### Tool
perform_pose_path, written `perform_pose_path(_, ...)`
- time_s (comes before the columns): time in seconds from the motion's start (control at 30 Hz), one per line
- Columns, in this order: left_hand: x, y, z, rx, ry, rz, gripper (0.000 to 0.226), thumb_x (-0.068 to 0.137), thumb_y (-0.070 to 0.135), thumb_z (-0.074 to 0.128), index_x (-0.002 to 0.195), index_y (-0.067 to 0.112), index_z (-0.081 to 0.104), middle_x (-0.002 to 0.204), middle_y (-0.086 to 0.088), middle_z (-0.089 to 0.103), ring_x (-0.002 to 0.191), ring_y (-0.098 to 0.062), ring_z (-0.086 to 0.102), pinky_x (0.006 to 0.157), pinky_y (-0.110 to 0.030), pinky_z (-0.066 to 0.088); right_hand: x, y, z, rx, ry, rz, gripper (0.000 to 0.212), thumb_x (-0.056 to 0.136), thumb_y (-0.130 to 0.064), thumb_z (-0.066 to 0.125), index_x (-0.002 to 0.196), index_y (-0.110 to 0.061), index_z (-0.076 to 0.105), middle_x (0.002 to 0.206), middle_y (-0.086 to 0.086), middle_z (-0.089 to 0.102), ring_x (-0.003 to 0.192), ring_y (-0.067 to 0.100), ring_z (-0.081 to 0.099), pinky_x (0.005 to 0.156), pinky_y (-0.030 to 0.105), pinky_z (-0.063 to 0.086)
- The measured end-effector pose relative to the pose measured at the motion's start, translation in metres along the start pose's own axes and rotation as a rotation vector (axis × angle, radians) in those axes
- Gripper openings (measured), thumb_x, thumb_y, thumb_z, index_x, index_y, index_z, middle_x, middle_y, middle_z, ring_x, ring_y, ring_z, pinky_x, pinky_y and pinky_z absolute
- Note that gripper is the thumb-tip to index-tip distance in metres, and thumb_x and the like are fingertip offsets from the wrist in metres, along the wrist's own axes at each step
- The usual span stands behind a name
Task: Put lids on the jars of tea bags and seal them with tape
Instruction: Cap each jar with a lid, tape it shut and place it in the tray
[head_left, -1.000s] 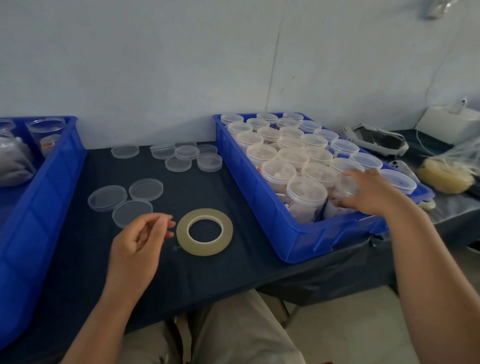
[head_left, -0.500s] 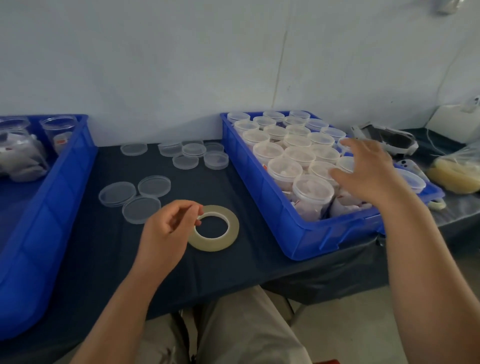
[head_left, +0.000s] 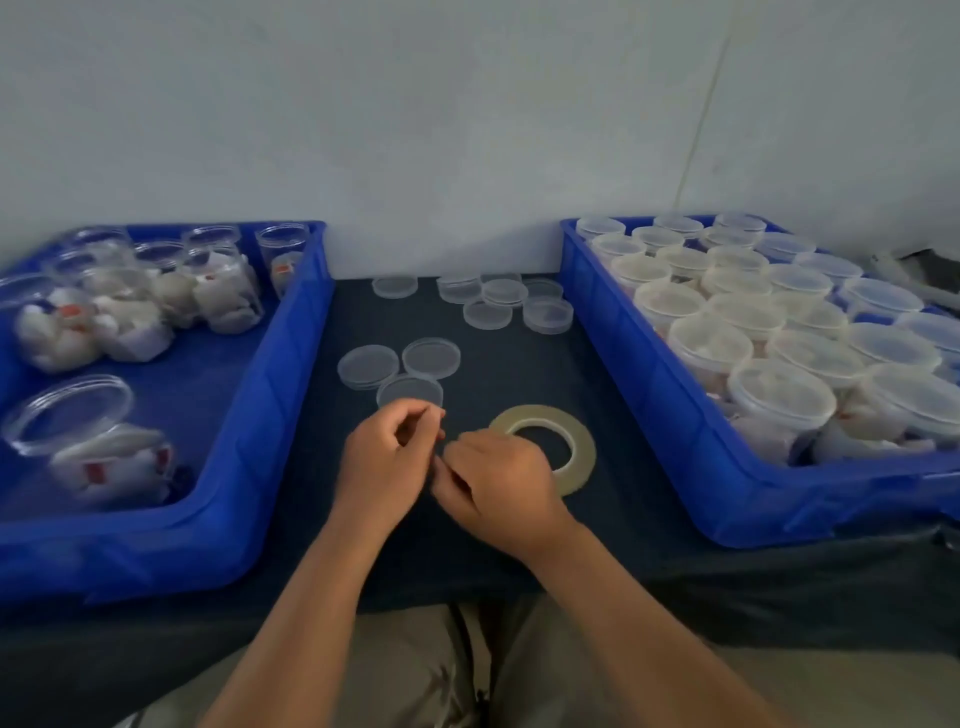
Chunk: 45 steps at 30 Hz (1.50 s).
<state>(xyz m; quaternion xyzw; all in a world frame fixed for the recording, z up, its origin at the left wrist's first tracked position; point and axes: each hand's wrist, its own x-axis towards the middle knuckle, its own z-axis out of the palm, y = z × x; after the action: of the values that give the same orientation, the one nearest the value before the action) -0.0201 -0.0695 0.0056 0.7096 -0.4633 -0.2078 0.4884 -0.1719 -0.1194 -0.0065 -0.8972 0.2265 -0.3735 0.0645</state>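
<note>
Both hands sit close together near the desk's (head_left: 519, 364) front edge. Left hand (head_left: 387, 462): fingertips curled onto thumb, on tape or nothing, can't tell. Right hand (head_left: 501, 480) hides its own fingers and the tape roll's (head_left: 584, 447) near-left arc. Lidded jars (head_left: 782, 397) run off frame right.
</note>
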Motion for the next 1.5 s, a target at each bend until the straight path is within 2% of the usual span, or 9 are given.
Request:
perform_pose_path(0.17, -0.017, 0.009, -0.046, 0.362, -0.025, 0.124, 0.014, 0.099, 0.054, 0.054, 0.109, 0.048, 0.062, 0.096, 0.026, 0.065, 0.09, 0.008, 0.063, 0.071, -0.018, 0.05, -0.011, 0.012, 0.019, 0.01, 0.098, -0.051, 0.04, 0.099, -0.019, 0.065, 0.061, -0.013, 0.056, 0.06, -0.002, 0.052, 0.056, 0.012, 0.045, 0.054, 0.034, 0.043)
perform_pose_path(0.33, -0.041, 0.036, -0.105, 0.449, 0.176, 0.289, 0.027, 0.096, 0.062, 0.047, 0.104, 0.047, 0.068, 0.095, 0.031, 0.068, 0.089, 0.008, 0.064, 0.065, -0.017, 0.051, -0.011, 0.014, 0.024, 0.016, 0.12, -0.021, 0.044, 0.1, -0.021, 0.062, 0.057, -0.013, 0.053, 0.056, -0.004, 0.047, 0.052, 0.011, 0.042, 0.049, 0.036, 0.043)
perform_pose_path(0.47, -0.016, 0.033, -0.167, 0.617, 0.216, 0.082, 0.026, 0.105, 0.032, 0.048, 0.118, 0.044, 0.067, 0.118, 0.018, 0.069, 0.108, -0.008, 0.065, 0.084, -0.035, 0.051, -0.011, 0.013, 0.026, 0.004, 0.125, -0.017, 0.046, 0.1, -0.024, 0.057, 0.056, -0.015, 0.048, 0.054, -0.008, 0.042, 0.049, 0.01, 0.037, 0.045, 0.032, 0.038)
perform_pose_path(0.6, 0.005, 0.011, -0.211, 1.126, -0.144, -0.321, 0.052, 0.103, 0.034, 0.056, 0.154, 0.035, 0.045, 0.163, 0.004, 0.035, 0.145, -0.029, 0.04, 0.113, -0.051, 0.041, -0.012, 0.016, 0.028, 0.003, 0.1, 0.02, 0.047, 0.098, -0.015, 0.066, 0.056, -0.016, 0.046, 0.053, -0.009, 0.04, 0.046, 0.011, 0.039, 0.045, 0.033, 0.039)
perform_pose_path(0.97, 0.017, -0.011, -0.206, 0.802, 0.286, -0.12, 0.071, 0.093, 0.0, 0.061, 0.156, 0.026, 0.042, 0.156, -0.014, 0.031, 0.122, -0.042, 0.057, 0.084, -0.044, 0.047, -0.012, 0.015, 0.026, -0.012, 0.066, 0.063, 0.044, 0.093, -0.014, 0.071, 0.057, -0.016, 0.047, 0.053, -0.008, 0.042, 0.046, 0.012, 0.04, 0.044, 0.033, 0.039)
perform_pose_path(1.13, 0.012, 0.038, -0.194, 0.77, 0.364, 0.304, 0.08, 0.085, -0.006, 0.068, 0.153, 0.03, 0.045, 0.144, -0.006, 0.046, 0.123, -0.034, 0.056, 0.094, -0.045, 0.046, -0.01, 0.013, 0.023, 0.025, 0.043, 0.097, 0.04, 0.099, -0.02, 0.067, 0.061, -0.018, 0.053, 0.057, -0.009, 0.047, 0.05, 0.01, 0.046, 0.048, 0.036, 0.045)
perform_pose_path(1.27, 0.009, 0.085, -0.162, 0.738, 0.312, 0.55, 0.077, 0.087, -0.009, 0.057, 0.149, 0.035, 0.047, 0.131, 0.001, 0.048, 0.109, -0.025, 0.057, 0.093, -0.035, 0.037, -0.007, 0.011, 0.017, 0.094, 0.065, 0.181, 0.034, 0.098, -0.053, 0.057, 0.093, -0.021, 0.068, 0.086, -0.014, 0.062, 0.074, 0.003, 0.058, 0.065, 0.017, 0.048)
perform_pose_path(1.37, 0.007, 0.094, -0.12, 0.703, 0.093, 0.589, 0.082, 0.09, -0.006, 0.059, 0.149, 0.047, 0.036, 0.13, 0.009, 0.04, 0.107, -0.019, 0.053, 0.092, -0.036, 0.045, -0.009, 0.013, 0.016, 0.224, 0.049, 0.238, 0.076, 0.087, -0.071, 0.065, 0.14, -0.016, 0.056, 0.129, -0.013, 0.058, 0.115, -0.004, 0.057, 0.093, 0.009, 0.045)
perform_pose_path(1.5, 0.0, 0.073, -0.056, 0.761, -0.255, 0.612, 0.095, 0.083, 0.005, 0.078, 0.15, 0.048, 0.027, 0.137, 0.011, 0.035, 0.127, -0.021, 0.047, 0.101, -0.038, 0.049, -0.011, 0.016, 0.017, 0.35, 0.014, 0.253, 0.116, 0.073, -0.081, 0.074, 0.161, -0.019, 0.031, 0.156, -0.012, 0.046, 0.141, 0.001, 0.047, 0.112, 0.015, 0.04)
